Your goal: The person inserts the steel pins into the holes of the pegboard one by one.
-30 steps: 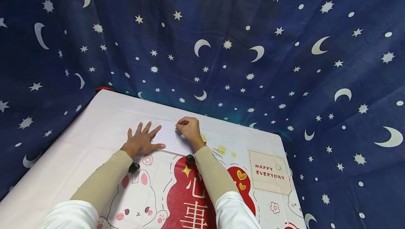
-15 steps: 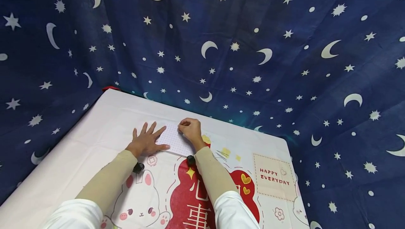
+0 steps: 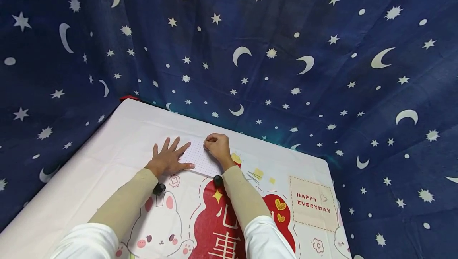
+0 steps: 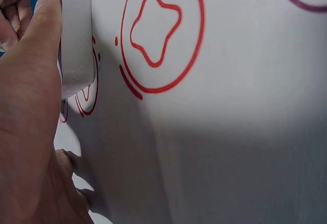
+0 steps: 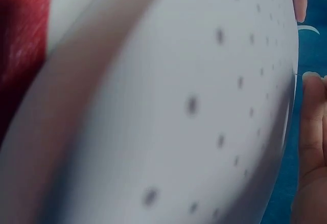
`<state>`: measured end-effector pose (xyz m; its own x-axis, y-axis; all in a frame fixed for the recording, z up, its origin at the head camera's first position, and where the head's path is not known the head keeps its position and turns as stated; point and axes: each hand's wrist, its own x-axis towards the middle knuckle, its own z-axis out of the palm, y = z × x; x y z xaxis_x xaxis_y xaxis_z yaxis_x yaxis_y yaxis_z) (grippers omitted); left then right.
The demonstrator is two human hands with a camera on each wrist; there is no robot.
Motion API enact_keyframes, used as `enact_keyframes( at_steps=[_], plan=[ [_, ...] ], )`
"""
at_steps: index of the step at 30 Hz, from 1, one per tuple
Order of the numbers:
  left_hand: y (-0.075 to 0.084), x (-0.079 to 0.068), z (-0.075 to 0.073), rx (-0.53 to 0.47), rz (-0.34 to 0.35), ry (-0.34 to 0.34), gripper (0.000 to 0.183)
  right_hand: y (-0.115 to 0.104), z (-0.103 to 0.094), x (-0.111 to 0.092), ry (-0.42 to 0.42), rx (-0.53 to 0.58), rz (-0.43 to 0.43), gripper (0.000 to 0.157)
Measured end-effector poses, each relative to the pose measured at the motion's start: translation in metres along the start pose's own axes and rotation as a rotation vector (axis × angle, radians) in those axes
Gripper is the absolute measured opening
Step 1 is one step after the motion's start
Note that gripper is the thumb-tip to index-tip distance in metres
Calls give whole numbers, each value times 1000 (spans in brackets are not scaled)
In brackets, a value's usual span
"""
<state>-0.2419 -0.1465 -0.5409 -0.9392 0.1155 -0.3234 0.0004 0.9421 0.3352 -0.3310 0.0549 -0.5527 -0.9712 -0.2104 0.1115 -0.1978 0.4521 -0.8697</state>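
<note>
A white slab (image 3: 202, 161) with a grid of small dark dots lies flat near the far side of the table. My left hand (image 3: 169, 160) rests across its left end, fingers spread and straight. In the left wrist view the thumb (image 4: 46, 22) lies along the slab's thick pale side (image 4: 76, 40). Over the far part of the slab, my right hand (image 3: 218, 147) has thumb and fingers pinched together. At those fingertips in the right wrist view, a thin needle-like piece (image 5: 298, 74) reaches toward the dotted face (image 5: 204, 70). Most of that piece is hidden by the fingers.
A printed cloth (image 3: 157, 227) with a rabbit and red shapes covers the table. Dark blue curtain (image 3: 214, 72) with moons and stars hangs right behind and at both sides. A black wrist device (image 3: 218, 180) sits under each wrist.
The head view has shifted slightly, so everything sits a little farther right. Both hands keep their places on and over the slab, the right still pinching.
</note>
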Motion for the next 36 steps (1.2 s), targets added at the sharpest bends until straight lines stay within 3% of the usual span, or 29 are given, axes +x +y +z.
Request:
enact_keyframes(
  at_steps=[18,25,36],
  plan=[
    [-3,2,0,3,-2,0,100,1,-1,2,-26,-13,4,4],
    [-6,1,2,-19,14,14,99,3,0,4,-51,10,-61,4],
    [-5,1,2,-3,21,28,97,0,-3,6,-59,-51,-41,5]
  ],
)
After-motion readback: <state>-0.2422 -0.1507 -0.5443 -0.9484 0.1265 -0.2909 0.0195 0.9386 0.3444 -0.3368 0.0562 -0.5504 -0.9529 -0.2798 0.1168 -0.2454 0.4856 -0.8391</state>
